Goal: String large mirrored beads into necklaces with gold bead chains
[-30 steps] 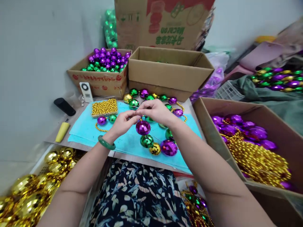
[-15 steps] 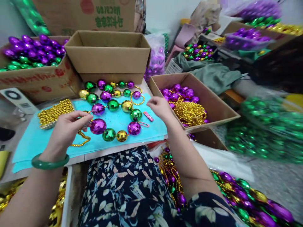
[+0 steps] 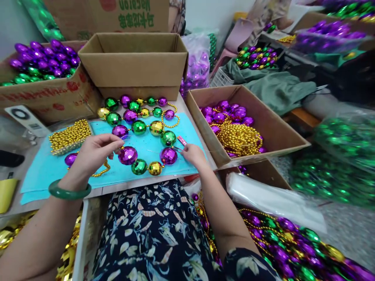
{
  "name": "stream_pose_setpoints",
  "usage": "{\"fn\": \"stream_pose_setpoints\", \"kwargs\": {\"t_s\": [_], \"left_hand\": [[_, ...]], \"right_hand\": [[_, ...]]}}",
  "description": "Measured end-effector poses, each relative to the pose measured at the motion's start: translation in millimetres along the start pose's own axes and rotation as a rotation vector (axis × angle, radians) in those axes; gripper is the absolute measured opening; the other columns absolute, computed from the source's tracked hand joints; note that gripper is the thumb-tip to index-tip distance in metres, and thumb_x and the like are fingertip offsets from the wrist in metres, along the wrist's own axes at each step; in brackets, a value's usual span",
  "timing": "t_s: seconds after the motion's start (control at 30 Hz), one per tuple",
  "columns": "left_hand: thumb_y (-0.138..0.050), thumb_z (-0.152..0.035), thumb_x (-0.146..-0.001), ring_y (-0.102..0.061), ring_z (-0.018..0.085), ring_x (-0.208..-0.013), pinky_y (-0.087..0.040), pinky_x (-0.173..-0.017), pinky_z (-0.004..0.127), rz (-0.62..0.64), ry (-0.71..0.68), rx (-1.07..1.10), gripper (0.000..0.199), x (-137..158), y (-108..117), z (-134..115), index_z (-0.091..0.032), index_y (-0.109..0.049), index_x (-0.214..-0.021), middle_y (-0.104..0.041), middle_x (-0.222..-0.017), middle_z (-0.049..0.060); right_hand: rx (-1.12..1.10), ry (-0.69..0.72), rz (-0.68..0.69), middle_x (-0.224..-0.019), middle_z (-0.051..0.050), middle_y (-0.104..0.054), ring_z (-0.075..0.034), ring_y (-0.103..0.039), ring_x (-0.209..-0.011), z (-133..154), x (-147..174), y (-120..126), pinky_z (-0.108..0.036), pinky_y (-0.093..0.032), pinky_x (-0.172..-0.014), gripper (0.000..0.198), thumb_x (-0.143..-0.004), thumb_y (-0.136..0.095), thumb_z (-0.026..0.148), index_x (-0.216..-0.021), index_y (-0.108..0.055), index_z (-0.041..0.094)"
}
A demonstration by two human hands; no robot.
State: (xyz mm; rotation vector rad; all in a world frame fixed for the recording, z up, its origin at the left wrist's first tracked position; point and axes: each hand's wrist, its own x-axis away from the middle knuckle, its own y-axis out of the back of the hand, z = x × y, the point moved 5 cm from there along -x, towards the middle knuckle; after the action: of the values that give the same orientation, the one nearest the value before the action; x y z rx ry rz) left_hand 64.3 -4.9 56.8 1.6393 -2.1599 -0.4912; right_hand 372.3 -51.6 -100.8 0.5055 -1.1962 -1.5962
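Observation:
My left hand (image 3: 101, 150), a green bangle on its wrist, is closed in a pinch on a thin clear thread (image 3: 125, 137) beside a large purple faceted bead (image 3: 128, 155). That bead belongs to a strand of purple, green and gold beads curving over the blue cloth (image 3: 149, 142). To the right of the strand, my right hand (image 3: 193, 155) is closed on small pink thread snips, whose narrow tips (image 3: 178, 149) point left toward another purple bead (image 3: 168, 155). The fingers hide the snips' handle. A small pink-labelled stick (image 3: 182, 140) lies just above my right fingers.
Small gold beads fill a tray (image 3: 70, 136) at the left. An upright cardboard box (image 3: 131, 70) stands behind the strand. To the right, an open box (image 3: 263, 117) holds purple beads and gold chains. Purple and green beads fill the box (image 3: 49, 95) at back left.
My right hand has come down and left onto the snips, which lay on the cloth before. My left hand still pinches the thread, slightly farther right. The view has shifted a little.

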Motion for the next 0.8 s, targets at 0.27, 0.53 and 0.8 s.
{"fn": "stream_pose_setpoints", "kwargs": {"t_s": [0.27, 0.53, 0.8], "left_hand": [[-0.067, -0.033, -0.069, -0.045, 0.007, -0.051, -0.035, -0.048, 0.021, -0.071, -0.004, -0.004, 0.017, -11.3, 5.4, -1.4, -0.017, -0.066, -0.073, -0.057, -0.059, -0.002], [-0.069, -0.034, -0.068, -0.047, 0.007, -0.049, -0.035, -0.045, 0.019, -0.077, -0.015, 0.095, 0.020, -19.4, 0.7, 2.7, -0.015, -0.065, -0.072, -0.058, -0.057, -0.002], [-0.068, -0.035, -0.071, -0.049, 0.006, -0.046, -0.033, -0.043, 0.019, 0.119, 0.045, 0.284, 0.022, -30.3, -8.4, 21.1, -0.015, -0.061, -0.070, -0.057, -0.055, -0.001]], "right_hand": [[-0.781, 0.061, -0.475, -0.081, -0.006, -0.067, -0.017, -0.062, -0.072, -18.5, 4.3, 36.4, -0.028, -0.045, -0.067, 0.024, -0.077, -0.053, 0.043, -0.081, -0.051, 0.019], [-1.395, 0.305, -0.071, -0.078, 0.000, -0.065, -0.013, -0.060, -0.066, 54.3, 12.4, 35.0, -0.025, -0.045, -0.058, 0.033, -0.073, -0.061, 0.048, -0.077, -0.040, 0.023], [-1.008, 0.668, 0.198, -0.074, -0.002, -0.064, -0.018, -0.060, -0.071, 148.2, 54.8, 11.2, -0.030, -0.046, -0.062, 0.026, -0.079, -0.059, 0.035, -0.102, -0.063, 0.023]]}}
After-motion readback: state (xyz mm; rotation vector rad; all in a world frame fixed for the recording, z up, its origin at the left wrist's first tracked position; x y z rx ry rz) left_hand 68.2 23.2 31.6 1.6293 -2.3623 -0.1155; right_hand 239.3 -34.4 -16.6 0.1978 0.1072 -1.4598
